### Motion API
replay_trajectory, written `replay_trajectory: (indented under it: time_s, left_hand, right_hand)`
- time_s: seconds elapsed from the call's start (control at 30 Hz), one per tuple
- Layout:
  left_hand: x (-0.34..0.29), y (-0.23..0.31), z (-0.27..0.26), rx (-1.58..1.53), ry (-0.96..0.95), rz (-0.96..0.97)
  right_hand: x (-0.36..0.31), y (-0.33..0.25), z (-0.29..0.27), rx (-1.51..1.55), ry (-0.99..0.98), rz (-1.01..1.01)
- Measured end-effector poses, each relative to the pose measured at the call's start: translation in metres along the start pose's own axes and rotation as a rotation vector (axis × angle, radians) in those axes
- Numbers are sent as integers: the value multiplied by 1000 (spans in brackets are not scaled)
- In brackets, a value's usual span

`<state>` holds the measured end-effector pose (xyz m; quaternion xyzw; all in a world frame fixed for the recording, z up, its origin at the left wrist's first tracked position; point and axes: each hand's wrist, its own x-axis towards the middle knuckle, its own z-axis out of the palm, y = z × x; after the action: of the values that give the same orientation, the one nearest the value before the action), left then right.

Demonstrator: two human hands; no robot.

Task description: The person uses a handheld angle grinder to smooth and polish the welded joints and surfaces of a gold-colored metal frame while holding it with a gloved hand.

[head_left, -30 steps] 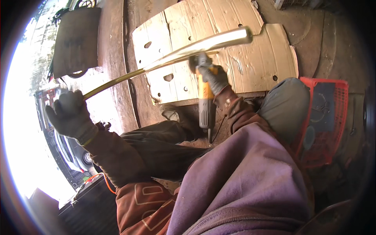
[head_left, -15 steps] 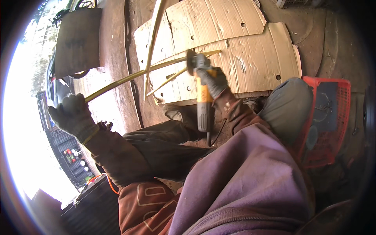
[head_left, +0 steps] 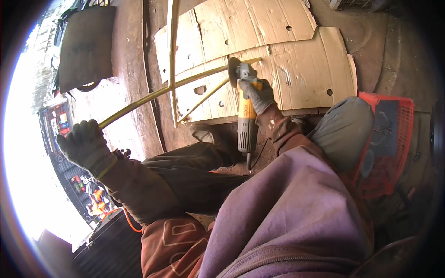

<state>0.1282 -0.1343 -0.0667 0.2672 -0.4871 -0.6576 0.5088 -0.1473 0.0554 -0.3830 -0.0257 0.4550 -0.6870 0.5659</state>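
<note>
Right grip (head_left: pixel 258 95) clasps a grinder (head_left: pixel 246 111), left grip (head_left: pixel 87 146) a bar (head_left: pixel 139 104); a red crate (head_left: pixel 406 125) holds a panel (head_left: pixel 386 121).

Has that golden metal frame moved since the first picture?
Yes, leftward: one bar of the golden metal frame reached over the right part of the cardboard; now it crosses near the left edge.

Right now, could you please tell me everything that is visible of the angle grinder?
The angle grinder has a yellow middle body, a dark grey rear with vent slots, a silvery, metal-looking head and a dark round disc. A dark cord sleeve leaves the rear. Its head points away from the person, its rear toward them. The gloved right hand grips it just behind the head. In this view the disc overlaps the gold-coloured bar; whether it touches or spins, I cannot tell.
</note>
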Motion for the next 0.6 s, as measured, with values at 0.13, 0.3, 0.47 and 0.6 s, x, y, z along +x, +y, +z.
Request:
replay_trajectory:
  time_s: [0.13,0.3,0.47,0.6]
  left_hand:
    - [0,-1,11,180,217,84]
    - [3,14,-15,162,-16,0]
    - [-7,-8,27,227,392,124]
    - [-8,9,10,106,-172,68]
  right_hand:
    - [-8,-4,11,-118,-94,42]
    - [-39,5,55,-99,-94,-148]
    - [15,27,-21,-20,184,52]
    - [26,32,-50,167,214,123]
